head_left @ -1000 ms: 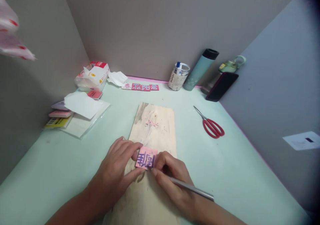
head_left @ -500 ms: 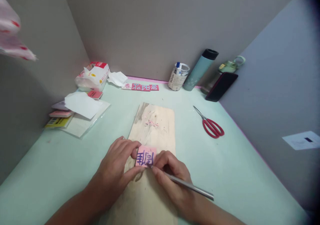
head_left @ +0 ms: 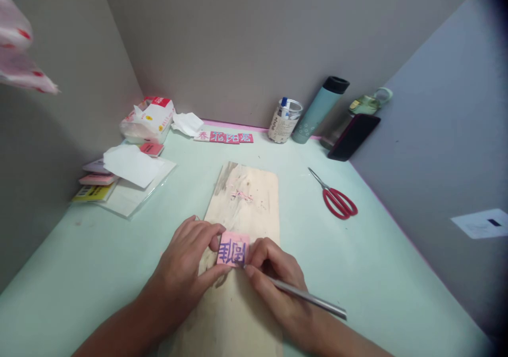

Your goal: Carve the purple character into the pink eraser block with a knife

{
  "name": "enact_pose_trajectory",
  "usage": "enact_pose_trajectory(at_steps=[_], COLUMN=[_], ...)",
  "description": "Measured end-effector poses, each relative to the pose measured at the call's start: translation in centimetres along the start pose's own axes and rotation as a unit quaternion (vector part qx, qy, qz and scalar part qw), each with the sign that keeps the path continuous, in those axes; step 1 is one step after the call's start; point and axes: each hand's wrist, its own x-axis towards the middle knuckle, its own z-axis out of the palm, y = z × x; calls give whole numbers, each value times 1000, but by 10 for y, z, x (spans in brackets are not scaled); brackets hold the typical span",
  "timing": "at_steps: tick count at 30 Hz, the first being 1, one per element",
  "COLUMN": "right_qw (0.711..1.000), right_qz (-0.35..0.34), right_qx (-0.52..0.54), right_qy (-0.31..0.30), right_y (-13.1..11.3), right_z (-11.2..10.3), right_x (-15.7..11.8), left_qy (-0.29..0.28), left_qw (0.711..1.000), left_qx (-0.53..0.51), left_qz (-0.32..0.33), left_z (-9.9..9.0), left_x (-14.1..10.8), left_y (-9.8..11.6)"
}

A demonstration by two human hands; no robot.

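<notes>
A small pink carving block (head_left: pixel 233 248) with a purple character drawn on it lies on a wooden board (head_left: pixel 254 214). My left hand (head_left: pixel 186 264) pinches the block's left side between thumb and fingers. In my right hand (head_left: pixel 278 277) is a silver-handled craft knife (head_left: pixel 317 299), held like a pen. Its tip meets the block's lower right edge, and my fingers partly hide the blade. Pink shavings (head_left: pixel 241 194) lie on the board beyond the block.
Red-handled scissors (head_left: pixel 339 202) lie to the right. At the back stand a pen cup (head_left: pixel 283 124), a teal bottle (head_left: pixel 319 113) and a leaning phone (head_left: pixel 353 137). Finished-looking character tiles (head_left: pixel 224 137) lie near the wall. Papers (head_left: pixel 133 164) and a tissue pack (head_left: pixel 151 119) sit left.
The knife tip has shifted slightly right along the block's lower edge, and its handle end has swung right and a little down. My left hand keeps its grip on the block.
</notes>
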Motion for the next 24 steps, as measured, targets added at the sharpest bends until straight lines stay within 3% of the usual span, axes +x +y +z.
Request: enact_pose_trajectory(at_steps=[13, 24], right_qw=[998, 998], right_qz=[-28, -33], right_qx=[-58, -50], right_qy=[2, 16], right_y=[-7, 1], right_z=[1, 5], right_x=[2, -2], left_qy=[6, 5], left_qw=[1000, 1000], left_qx=[3, -22], left_qz=[-5, -17], left_z=[2, 3], left_x=[-2, -1], left_y=[-3, -3])
